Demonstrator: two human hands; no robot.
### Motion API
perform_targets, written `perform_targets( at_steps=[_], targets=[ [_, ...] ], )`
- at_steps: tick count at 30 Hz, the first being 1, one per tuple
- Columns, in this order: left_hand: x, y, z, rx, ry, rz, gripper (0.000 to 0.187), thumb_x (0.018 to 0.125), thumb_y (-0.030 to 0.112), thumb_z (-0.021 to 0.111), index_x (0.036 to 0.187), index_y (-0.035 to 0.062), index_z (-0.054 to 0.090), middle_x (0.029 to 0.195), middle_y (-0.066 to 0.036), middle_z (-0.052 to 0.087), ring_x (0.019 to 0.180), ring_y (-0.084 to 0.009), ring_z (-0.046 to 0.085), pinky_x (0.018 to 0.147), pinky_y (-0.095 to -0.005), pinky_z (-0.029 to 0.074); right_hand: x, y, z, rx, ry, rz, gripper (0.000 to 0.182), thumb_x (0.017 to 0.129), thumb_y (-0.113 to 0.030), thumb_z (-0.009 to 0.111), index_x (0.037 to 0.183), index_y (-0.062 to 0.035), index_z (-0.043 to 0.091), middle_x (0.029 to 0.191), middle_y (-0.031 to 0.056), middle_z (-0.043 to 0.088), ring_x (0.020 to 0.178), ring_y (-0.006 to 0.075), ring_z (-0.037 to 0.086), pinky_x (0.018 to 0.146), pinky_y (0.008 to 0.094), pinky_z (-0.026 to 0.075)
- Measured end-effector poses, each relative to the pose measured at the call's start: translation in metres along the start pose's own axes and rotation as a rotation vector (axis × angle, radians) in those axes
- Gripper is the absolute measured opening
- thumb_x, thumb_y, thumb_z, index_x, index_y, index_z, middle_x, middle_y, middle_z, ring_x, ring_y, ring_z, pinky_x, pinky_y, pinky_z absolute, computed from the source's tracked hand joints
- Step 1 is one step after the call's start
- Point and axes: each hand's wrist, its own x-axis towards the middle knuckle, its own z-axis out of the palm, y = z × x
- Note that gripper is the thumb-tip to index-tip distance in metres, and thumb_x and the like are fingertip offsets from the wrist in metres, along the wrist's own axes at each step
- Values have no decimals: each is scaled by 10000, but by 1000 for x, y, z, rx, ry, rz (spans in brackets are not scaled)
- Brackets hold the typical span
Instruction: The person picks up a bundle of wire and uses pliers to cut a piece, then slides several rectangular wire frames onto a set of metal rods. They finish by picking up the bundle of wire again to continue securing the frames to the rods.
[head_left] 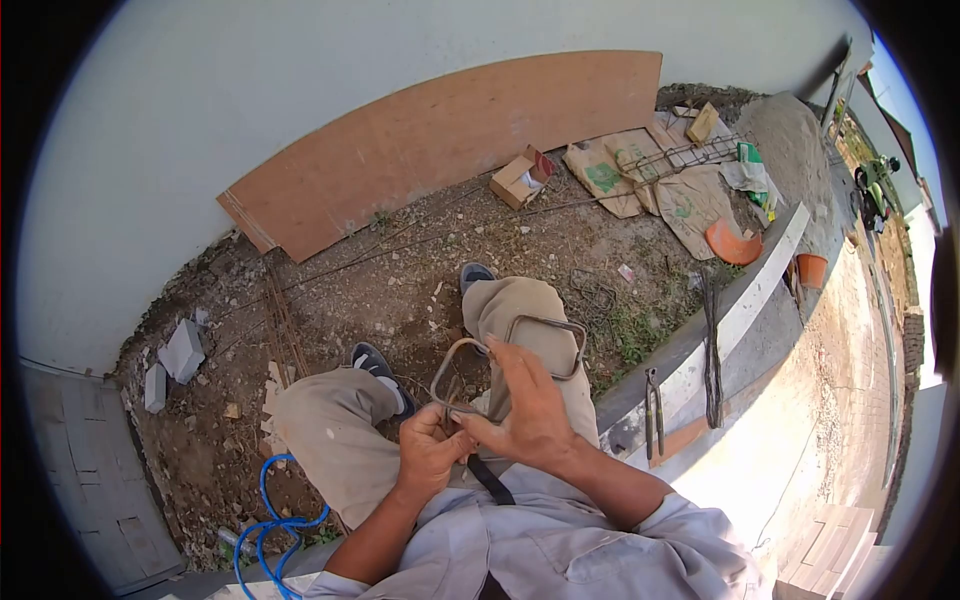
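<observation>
My left hand (428,452) is closed in front of my lap, thumb and fingers pinching the lower end of a bent metal rod ring (437,378). My right hand (530,408) spans the same ring, with its thumb by my left fingers and its fingertips against the upper side. Part of the ring is hidden behind my right fingers. Another squared metal ring (583,350) lies over my right thigh, just beyond that hand. Thin rod ends poke up between my hands, too small to make out clearly.
Pincers (654,415) and a dark bundle of wire (712,350) lie on the concrete ledge (765,265) to the right. A blue hose (262,530) coils at lower left. Ahead are a plywood sheet (440,140), a cardboard box (520,182), paper sacks (690,205) and a sand pile (790,130).
</observation>
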Motion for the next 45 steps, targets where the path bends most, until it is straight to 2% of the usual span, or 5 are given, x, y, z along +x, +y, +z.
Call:
perform_targets(
  at_steps=[12,23,29,38,45],
  targets=[
    [21,23,-32,564,34,41,276,1078,201,587,1149,-39,701,965,-78,761,826,-126,675,759,-295,536,24,43,-59,-504,-165,18,860,697,-280,874,1430,-15,510,1421,203,534,1396,407,450,1183,537,327],
    [26,51,-46,-6,-95,-77,292,1074,232,612,1144,-44,677,1013,-116,706,924,-232,741,782,-352,654,21,55,-59,-467,-221,63,982,710,-406,908,1502,-33,461,1463,201,511,1415,400,435,1190,557,307],
    [31,53,-41,-255,-278,-36,291,1076,230,600,1108,-55,653,1086,-154,658,989,-284,740,838,-383,665,15,45,-64,-308,109,-109,997,735,-502,895,1487,-1,473,1415,228,540,1319,388,525,1104,519,418],
    [38,16,18,-447,-273,-72,265,1085,210,589,1181,-32,637,1176,-136,646,1114,-268,698,962,-415,609,6,7,-52,-244,-174,-106,914,759,-312,889,1501,13,465,1359,239,579,1218,402,586,1030,473,482],
    [42,0,18,-7,12,-78,259,1058,135,632,1250,-38,642,1132,-120,709,1032,-195,710,936,-351,599,16,43,-83,-449,-193,-121,916,730,-217,877,1513,-9,450,1416,202,578,1322,367,544,1122,496,394]
  ],
)
